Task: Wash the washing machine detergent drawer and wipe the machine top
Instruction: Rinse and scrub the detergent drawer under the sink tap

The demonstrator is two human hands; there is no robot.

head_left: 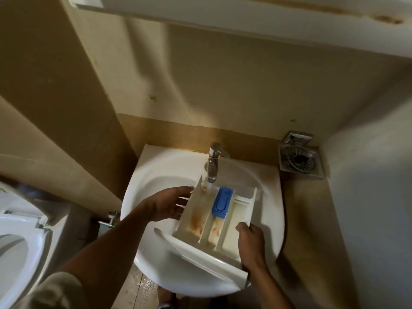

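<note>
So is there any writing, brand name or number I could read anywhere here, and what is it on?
None can be read.
Blue insert in the detergent drawer: raised moulding at its top, too blurred to read as text.
Tap, sink, toilet: no visible marking.

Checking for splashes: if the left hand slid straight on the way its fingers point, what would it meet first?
Probably the drawer: the left hand's fingertips already reach its left wall.

toilet (20, 246): cut by left edge | left hand (166, 205): fingertips behind drawer (214, 219)
</note>
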